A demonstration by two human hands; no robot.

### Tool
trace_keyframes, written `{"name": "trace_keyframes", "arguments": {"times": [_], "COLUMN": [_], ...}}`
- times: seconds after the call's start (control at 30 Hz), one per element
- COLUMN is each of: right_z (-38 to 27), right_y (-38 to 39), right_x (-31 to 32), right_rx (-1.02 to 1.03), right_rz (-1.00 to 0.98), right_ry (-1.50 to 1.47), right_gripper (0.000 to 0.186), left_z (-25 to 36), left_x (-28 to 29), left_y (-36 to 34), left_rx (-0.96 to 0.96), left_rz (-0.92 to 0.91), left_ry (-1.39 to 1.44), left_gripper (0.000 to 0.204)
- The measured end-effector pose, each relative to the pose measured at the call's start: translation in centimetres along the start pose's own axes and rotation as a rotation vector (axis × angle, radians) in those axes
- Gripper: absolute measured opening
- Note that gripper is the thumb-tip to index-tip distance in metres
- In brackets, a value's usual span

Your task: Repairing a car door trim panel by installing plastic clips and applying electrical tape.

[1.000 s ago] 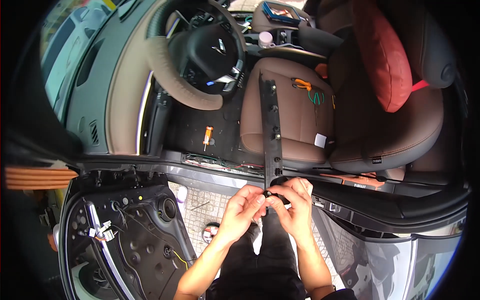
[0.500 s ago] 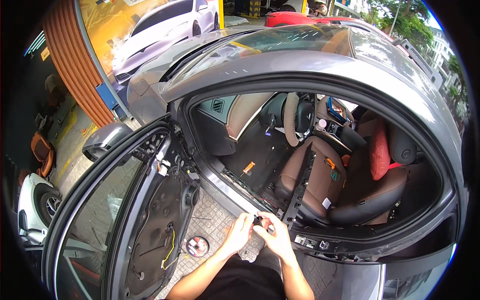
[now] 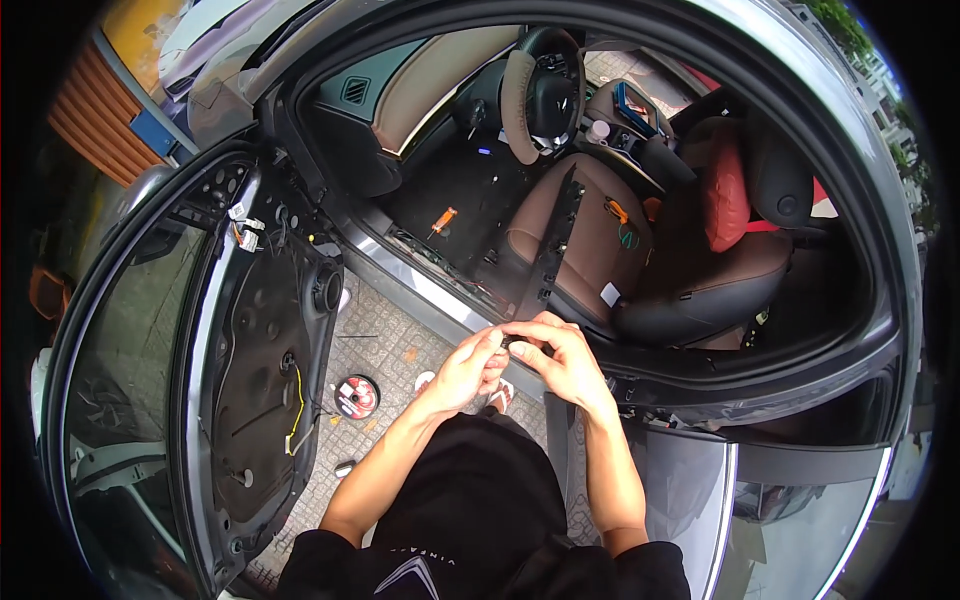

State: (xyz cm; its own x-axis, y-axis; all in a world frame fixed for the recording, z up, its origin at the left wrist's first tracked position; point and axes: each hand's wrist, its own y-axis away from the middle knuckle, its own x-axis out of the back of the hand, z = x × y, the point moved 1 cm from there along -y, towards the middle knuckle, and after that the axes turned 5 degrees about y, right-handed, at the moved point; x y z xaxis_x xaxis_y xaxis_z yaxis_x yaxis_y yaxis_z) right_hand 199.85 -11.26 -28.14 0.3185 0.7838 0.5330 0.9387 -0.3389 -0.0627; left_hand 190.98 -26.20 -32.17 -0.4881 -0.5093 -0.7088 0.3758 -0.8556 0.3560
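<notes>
My left hand (image 3: 468, 372) and my right hand (image 3: 562, 362) meet in front of me, over the car's door sill (image 3: 430, 285). Their fingers are closed round a small black piece (image 3: 509, 343), mostly hidden, whose kind I cannot make out. Just beyond them a long black trim strip (image 3: 556, 240) with clips along it leans across the brown driver's seat (image 3: 580, 195). Its lower end lies close to my fingers.
On the left stands the opened front door (image 3: 265, 340), its inner panel off and a yellow wire hanging. A round spool (image 3: 357, 397) lies on the paving. An orange-handled screwdriver (image 3: 444, 219) rests on the car floor. A red cushion (image 3: 726, 190) is against the seat back.
The view has tipped downward, so the car appears higher and my torso and feet show. My hands stay together on the small black piece, with the fingers slightly shifted.
</notes>
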Motion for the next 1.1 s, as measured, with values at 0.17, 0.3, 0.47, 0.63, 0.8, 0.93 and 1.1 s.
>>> {"name": "trace_keyframes", "arguments": {"times": [0.17, 0.3, 0.47, 0.63, 0.8, 0.93, 1.1], "right_z": [1.2, 1.4, -1.4, -3.6, -4.7, -5.0, -5.2], "right_y": [1.0, 1.4, 1.3, 1.6, 1.9, 2.1, 2.3], "right_x": [1.1, -0.4, -0.5, -0.9, -2.1, -2.4, -3.2], "right_rx": [0.07, 0.034, 0.041, 0.018, 0.109, 0.074, -0.019], "right_rz": [-0.017, 0.123, 0.292, 0.201, 0.283, 0.223, 0.188], "right_ry": [-0.025, -0.062, 0.277, 0.308, 0.404, 0.361, 0.255], "right_gripper": [0.026, 0.023, 0.022, 0.03, 0.036, 0.025, 0.023], "left_z": [-0.3, -0.7, 0.2, 1.3, 1.8, 2.1, 2.5], "left_x": [-0.3, 0.0, -0.9, 0.1, 0.8, 1.6, 3.1], "left_y": [-1.1, -1.8, -0.8, -0.3, 0.1, 0.8, 1.2], "left_rx": [0.07, -0.127, -0.361, -0.136, -0.018, 0.041, 0.102], "left_rz": [-0.104, -0.003, 0.093, 0.08, 0.009, -0.085, -0.266], "left_ry": [-0.091, -0.258, -0.505, -0.389, -0.202, -0.126, -0.093], "left_gripper": [0.03, 0.031, 0.034, 0.033, 0.031, 0.034, 0.039]}}
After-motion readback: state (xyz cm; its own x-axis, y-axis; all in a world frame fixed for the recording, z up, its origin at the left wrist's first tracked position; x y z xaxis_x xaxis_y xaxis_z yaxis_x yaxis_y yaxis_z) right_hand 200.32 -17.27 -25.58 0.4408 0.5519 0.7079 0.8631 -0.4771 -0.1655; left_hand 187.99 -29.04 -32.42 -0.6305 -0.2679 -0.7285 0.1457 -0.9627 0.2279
